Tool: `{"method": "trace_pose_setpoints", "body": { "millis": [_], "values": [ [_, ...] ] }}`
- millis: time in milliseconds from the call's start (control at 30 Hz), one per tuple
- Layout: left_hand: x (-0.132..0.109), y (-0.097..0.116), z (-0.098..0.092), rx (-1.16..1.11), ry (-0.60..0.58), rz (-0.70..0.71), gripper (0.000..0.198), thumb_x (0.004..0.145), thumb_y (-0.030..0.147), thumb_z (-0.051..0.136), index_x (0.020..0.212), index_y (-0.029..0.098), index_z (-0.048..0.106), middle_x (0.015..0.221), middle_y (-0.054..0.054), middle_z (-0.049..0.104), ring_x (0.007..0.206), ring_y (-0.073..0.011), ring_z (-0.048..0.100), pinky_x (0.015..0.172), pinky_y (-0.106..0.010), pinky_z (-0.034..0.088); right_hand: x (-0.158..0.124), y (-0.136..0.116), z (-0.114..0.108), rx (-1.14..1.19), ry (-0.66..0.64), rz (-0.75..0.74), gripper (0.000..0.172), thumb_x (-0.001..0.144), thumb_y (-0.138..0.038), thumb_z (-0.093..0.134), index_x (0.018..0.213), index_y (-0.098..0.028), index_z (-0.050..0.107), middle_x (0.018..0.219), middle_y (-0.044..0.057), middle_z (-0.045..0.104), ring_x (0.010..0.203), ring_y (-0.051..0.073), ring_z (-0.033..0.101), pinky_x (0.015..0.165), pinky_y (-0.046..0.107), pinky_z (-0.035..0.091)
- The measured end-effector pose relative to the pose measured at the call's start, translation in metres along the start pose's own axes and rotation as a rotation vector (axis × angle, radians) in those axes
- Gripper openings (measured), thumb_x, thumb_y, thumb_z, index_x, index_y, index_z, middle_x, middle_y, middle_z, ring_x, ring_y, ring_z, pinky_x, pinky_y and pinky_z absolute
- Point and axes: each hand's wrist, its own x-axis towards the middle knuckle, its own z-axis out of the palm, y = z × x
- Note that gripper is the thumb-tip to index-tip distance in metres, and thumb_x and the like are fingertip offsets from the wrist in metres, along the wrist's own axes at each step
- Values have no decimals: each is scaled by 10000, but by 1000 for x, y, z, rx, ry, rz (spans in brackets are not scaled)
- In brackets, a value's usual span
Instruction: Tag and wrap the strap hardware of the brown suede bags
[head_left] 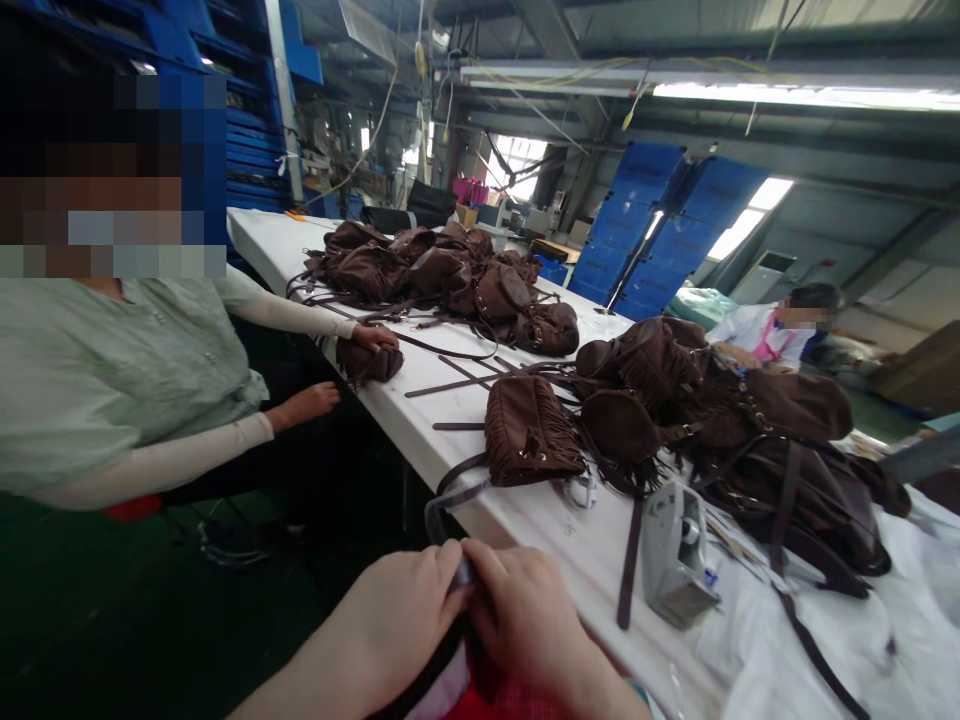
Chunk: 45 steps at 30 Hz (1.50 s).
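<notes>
Close in front of me, my left hand and my right hand meet at the fingertips. Both are closed on a dark strap, pinched between thumbs and fingers. The strap curves up over the table's near edge toward a brown fringed bag, which lies on its side with small metal eyelets showing. A dark length of strap also hangs below my hands, partly hidden by them. A small clear-and-white item, too blurred to name, sits beside the bag.
The white table carries piles of brown bags and loose straps. A grey metal box stands on the right. At left, a co-worker's hand rests on a brown bundle. Another person is across the table.
</notes>
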Motion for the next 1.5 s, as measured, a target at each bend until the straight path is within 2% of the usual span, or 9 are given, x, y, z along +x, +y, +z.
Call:
{"method": "trace_pose_setpoints", "body": {
  "millis": [133,367,600,767,967,1100,1200,1367,1500],
  "values": [
    [-11,5,-21,-7,231,36,252,919,422,468,904,225,623,794,-71,713,699,-288,695,612,-351,481,9,-15,-7,272,140,13,216,873,-241,482,1038,-195,614,841,57,669,731,192,582,687,292,400],
    [-6,3,27,-236,606,26,193,965,367,427,1060,239,537,841,-52,723,728,-216,711,642,-278,497,31,-28,25,1396,71,425,270,798,-431,601,742,-202,470,568,-60,398,494,91,324,502,218,307],
    [-24,-20,-29,-204,114,75,186,917,350,473,842,244,606,780,-25,724,690,-230,687,581,-293,388,25,-36,-12,422,1,-13,442,720,-167,588,1159,-221,611,707,-19,627,600,133,510,601,243,346],
    [-40,-29,-57,-221,10,103,161,849,354,577,755,239,638,714,0,700,618,-190,644,543,-266,349,23,-47,-21,289,-134,-162,141,751,-158,548,860,-210,622,726,0,651,594,128,514,568,241,312],
    [-24,-25,5,-298,602,-33,275,915,471,485,946,239,629,876,-58,748,780,-223,713,700,-282,510,36,-36,24,1153,-98,256,252,834,-424,617,808,-191,524,532,-74,436,433,67,331,422,188,234],
    [-9,-22,55,-519,778,-180,291,927,485,467,1028,230,566,873,-62,749,784,-229,730,675,-279,543,40,-35,53,1637,-189,464,393,753,-476,694,663,-205,424,412,-117,303,358,38,207,390,185,148],
    [-1,-29,61,-602,669,-177,295,969,456,365,997,231,554,886,-62,741,813,-218,723,708,-280,535,41,-27,52,1504,-220,446,338,762,-468,664,689,-191,484,405,-104,340,351,51,238,389,195,172],
    [-7,-37,20,-374,180,-74,245,952,367,403,867,226,586,850,-47,724,775,-221,686,666,-283,452,33,-10,13,652,-70,106,319,702,-166,645,1020,-191,647,659,-46,575,542,87,428,514,197,303],
    [-14,-32,-2,-290,-7,-5,170,906,336,493,848,222,606,848,-26,718,782,-224,667,658,-282,402,27,-3,-2,448,-261,5,107,698,-155,626,800,-178,650,651,-43,557,568,91,419,512,199,284]
  ]
}}
